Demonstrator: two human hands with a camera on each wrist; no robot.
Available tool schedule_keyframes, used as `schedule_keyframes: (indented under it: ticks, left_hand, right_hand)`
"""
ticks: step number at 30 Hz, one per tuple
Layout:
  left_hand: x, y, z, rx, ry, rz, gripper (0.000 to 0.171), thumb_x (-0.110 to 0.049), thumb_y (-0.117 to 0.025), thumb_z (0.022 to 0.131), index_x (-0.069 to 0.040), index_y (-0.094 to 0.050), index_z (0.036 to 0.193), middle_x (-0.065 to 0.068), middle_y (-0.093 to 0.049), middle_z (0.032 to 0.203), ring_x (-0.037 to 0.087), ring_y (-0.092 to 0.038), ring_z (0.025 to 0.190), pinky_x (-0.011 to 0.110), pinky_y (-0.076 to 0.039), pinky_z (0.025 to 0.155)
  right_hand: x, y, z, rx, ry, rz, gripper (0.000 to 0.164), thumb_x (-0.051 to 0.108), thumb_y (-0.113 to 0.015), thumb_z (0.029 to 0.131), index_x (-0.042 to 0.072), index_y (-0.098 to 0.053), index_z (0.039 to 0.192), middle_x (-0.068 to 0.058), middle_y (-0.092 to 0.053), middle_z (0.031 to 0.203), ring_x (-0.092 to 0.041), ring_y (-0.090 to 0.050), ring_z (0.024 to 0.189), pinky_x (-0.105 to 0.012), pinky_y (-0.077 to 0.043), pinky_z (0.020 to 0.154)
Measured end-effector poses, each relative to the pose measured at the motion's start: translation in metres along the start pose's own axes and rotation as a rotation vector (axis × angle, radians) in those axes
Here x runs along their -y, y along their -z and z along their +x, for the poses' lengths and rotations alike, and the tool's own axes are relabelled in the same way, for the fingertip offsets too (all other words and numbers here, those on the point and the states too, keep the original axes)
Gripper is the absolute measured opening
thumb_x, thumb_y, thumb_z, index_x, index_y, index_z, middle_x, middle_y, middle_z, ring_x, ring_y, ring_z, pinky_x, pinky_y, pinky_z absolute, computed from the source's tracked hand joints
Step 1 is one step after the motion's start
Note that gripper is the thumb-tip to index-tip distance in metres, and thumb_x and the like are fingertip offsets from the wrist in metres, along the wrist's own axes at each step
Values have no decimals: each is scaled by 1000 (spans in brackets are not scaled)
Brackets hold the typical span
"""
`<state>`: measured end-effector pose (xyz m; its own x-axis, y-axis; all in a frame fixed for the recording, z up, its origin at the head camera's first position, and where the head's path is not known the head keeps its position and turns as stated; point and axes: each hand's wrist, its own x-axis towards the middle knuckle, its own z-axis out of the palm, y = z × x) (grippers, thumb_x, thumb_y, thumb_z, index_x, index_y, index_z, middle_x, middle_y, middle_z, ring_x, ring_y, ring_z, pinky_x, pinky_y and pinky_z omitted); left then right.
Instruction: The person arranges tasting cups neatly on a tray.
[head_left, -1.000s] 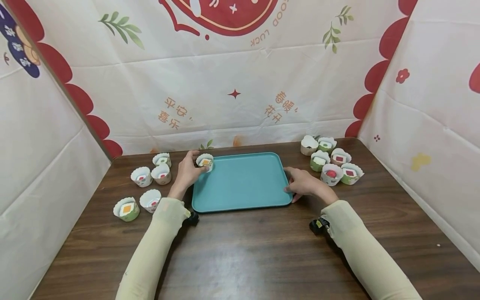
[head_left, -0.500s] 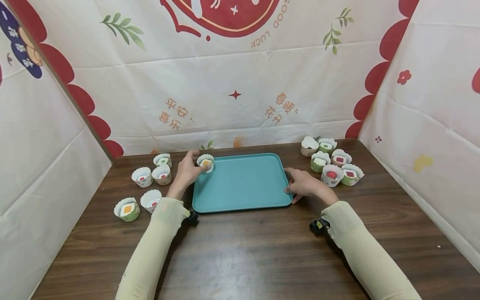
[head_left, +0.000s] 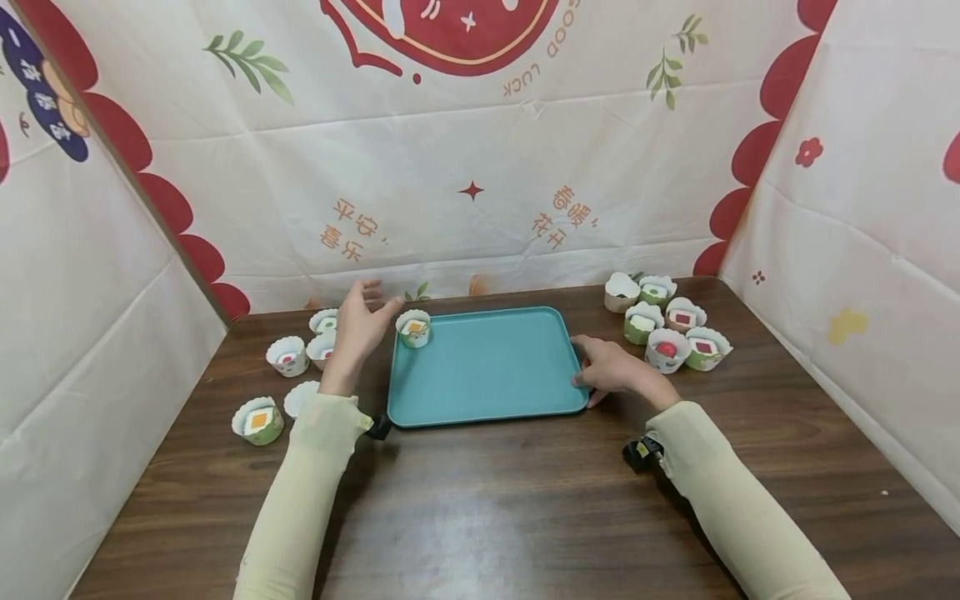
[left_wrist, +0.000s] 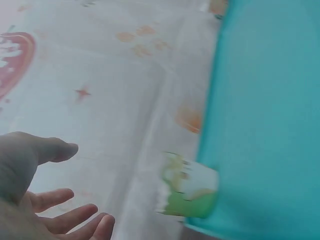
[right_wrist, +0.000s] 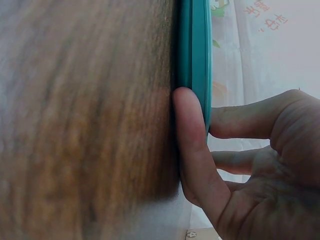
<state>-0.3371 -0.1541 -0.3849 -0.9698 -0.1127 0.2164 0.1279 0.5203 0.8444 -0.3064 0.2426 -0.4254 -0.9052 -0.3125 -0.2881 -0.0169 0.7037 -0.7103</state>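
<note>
A paper baking cup (head_left: 414,328) with an orange-and-white square filling stands on the far left corner of the blue-green tray (head_left: 487,367). My left hand (head_left: 362,325) is just left of that cup, apart from it, with fingers and thumb spread. The left wrist view shows the same cup (left_wrist: 190,186) by the tray's edge and the left hand (left_wrist: 55,195) holding nothing. At the tray's right side, my right hand (head_left: 611,364) grips the rim. Seen from the right wrist, finger and thumb of the right hand (right_wrist: 235,165) lie on either side of the tray edge (right_wrist: 194,60).
Several filled paper cups (head_left: 257,421) stand left of the tray, some partly behind the left arm. Another group of cups (head_left: 666,350) is at the back right of the wooden table (head_left: 480,508). A printed cloth backdrop (head_left: 420,150) rises behind the table and along both sides.
My left hand has let go of the orange-filled cup and moved left and slightly up. The cup stays on the tray corner. My right hand stays at the tray's right rim.
</note>
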Motion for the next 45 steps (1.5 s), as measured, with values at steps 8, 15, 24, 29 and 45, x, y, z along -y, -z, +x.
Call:
schedule_keyframes:
  ticks: [8, 15, 24, 29, 45]
  left_hand:
    - [-16, 29, -9, -109, -30, -85, 59, -34, -68, 99, -9, -48, 149, 20, -57, 144, 35, -58, 134, 51, -53, 111]
    - [-2, 66, 16, -140, 13, 25, 59, -39, -62, 101, -7, -48, 148, 20, -59, 142, 35, -58, 132, 50, -52, 111]
    - [27, 102, 51, -46, 22, 334, 68, -48, -53, 102, 1, -44, 147, 29, -55, 143, 45, -52, 132, 60, -44, 111]
    - [36, 108, 59, 82, 16, 436, 70, -48, -55, 101, 6, -42, 145, 31, -55, 138, 47, -51, 130, 62, -46, 108]
    - [48, 92, 68, 385, 138, 628, 91, -51, -60, 97, 12, -26, 153, 39, -37, 153, 55, -41, 140, 66, -44, 114]
  right_hand:
    - [-1, 2, -2, 12, -4, 5, 81, 1, -66, 96, -3, -19, 162, -19, -52, 94, -23, -65, 67, -38, -67, 62]
    - [0, 1, 1, 18, -2, 12, 81, 1, -65, 97, -3, -18, 162, -19, -53, 94, -23, -64, 69, -38, -67, 63]
    - [0, 0, 2, 20, -4, 18, 80, 0, -65, 97, -2, -18, 162, -20, -53, 94, -23, -64, 69, -38, -67, 63]
    - [-1, 1, 1, 25, -7, 30, 81, 1, -65, 97, -2, -17, 163, -20, -52, 95, -23, -64, 72, -38, -67, 64]
    - [0, 0, 0, 18, -3, 32, 81, 1, -65, 97, -2, -18, 163, -20, -52, 94, -23, -64, 69, -39, -67, 63]
